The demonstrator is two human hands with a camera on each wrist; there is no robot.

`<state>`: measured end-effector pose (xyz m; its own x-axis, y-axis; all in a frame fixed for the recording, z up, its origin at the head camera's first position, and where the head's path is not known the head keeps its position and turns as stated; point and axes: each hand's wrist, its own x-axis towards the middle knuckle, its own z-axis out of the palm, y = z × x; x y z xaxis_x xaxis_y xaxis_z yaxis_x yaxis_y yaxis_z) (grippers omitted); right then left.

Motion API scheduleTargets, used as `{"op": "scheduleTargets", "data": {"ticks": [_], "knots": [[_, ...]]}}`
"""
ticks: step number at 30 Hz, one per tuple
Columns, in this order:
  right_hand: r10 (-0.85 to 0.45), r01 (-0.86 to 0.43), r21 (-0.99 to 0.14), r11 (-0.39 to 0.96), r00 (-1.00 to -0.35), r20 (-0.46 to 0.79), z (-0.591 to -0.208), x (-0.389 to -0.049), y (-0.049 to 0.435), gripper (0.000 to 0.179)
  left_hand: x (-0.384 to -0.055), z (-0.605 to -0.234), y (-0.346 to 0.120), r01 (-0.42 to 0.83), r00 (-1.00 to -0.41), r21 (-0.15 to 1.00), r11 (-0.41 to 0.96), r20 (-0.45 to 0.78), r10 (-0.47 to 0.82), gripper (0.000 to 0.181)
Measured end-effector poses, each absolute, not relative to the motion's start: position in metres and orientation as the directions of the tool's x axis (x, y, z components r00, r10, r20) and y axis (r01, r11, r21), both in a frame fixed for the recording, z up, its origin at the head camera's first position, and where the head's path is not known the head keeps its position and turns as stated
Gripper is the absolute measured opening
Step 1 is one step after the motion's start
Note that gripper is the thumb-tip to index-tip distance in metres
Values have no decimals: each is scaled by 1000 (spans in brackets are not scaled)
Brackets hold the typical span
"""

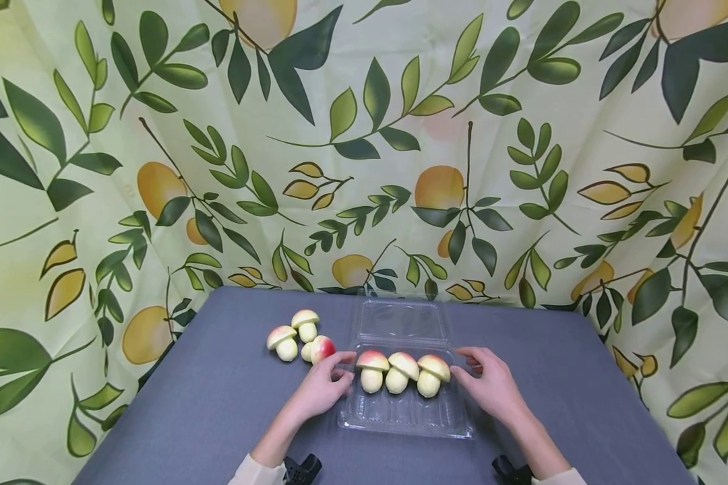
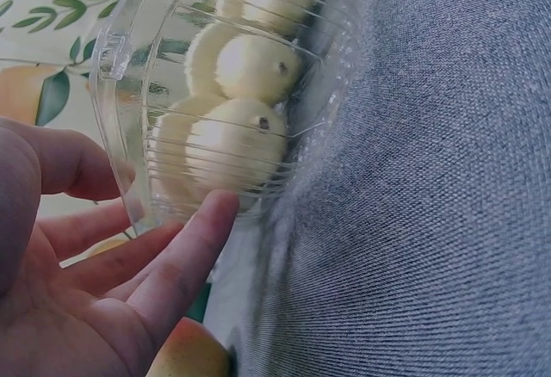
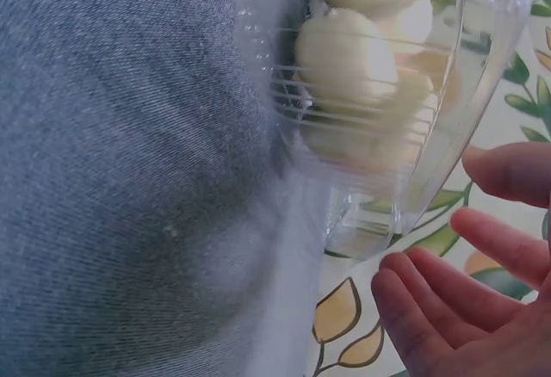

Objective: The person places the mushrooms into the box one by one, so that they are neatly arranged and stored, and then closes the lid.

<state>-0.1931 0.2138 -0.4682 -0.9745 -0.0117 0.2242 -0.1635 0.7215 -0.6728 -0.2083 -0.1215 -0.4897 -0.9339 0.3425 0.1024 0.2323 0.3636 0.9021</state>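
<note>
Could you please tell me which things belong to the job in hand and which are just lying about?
In the job: left hand; right hand; clear container; three boxed mushrooms; probably the three loose mushrooms.
Just around: leaf-patterned backdrop; grey table; black wrist devices.

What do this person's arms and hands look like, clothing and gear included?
The left hand and right hand are bare: no gloves or rings show. Off-white sleeves end on the forearms. Black devices sit by the sleeve ends; no cables or markings are discernible.
</note>
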Motion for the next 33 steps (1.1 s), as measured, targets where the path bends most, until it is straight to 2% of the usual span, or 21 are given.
{"op": "scheduleTargets", "data": {"ticks": [11,24,29,33], "knots": [[4,-68,-752,656,-996,94,-478,-192,220,36,-208,-490,-121,228,-935,904,361,101,339,42],[-20,-38,-857,514,-999,32,-488,-192,224,33,-208,-489,-121,235,-934,896,375,103,341,41],[-39,-41,-881,471,-999,25,-489,-193,226,33,-208,-485,-123,251,-933,868,429,98,347,41],[-53,-47,-887,459,-998,25,-489,-195,227,34,-207,-478,-127,314,-928,789,529,139,344,39]]}}
